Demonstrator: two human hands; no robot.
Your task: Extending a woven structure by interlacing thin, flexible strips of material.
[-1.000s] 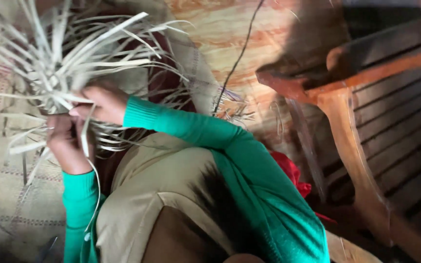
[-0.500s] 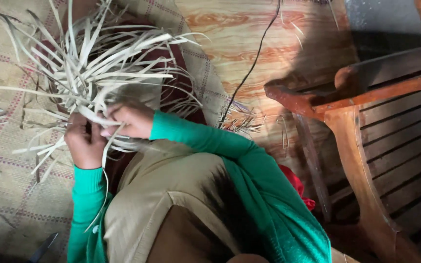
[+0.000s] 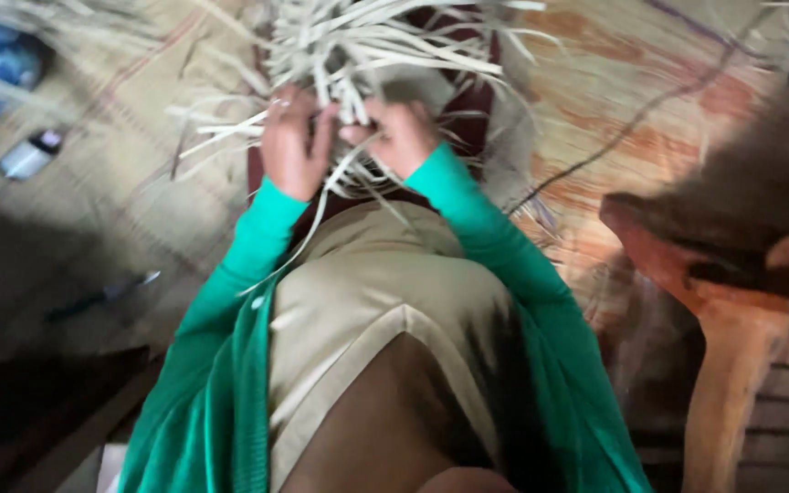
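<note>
Bottle (image 3: 27,155) and knife (image 3: 102,294) lie loose on the mat (image 3: 139,192), well left. Left hand (image 3: 292,146) and right hand (image 3: 401,137) both closed on pale strips (image 3: 367,46) of the half-woven bundle over the lap. Risk: springy free ends slipping the pinch, loosening the weave; frame blurred.

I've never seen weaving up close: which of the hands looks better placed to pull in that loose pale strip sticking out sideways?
Probably the left hand: the loose pale flat strips fan out on its side, just beyond its fingers. The right hand sits on the far side of the pale woven strip bundle.
</note>
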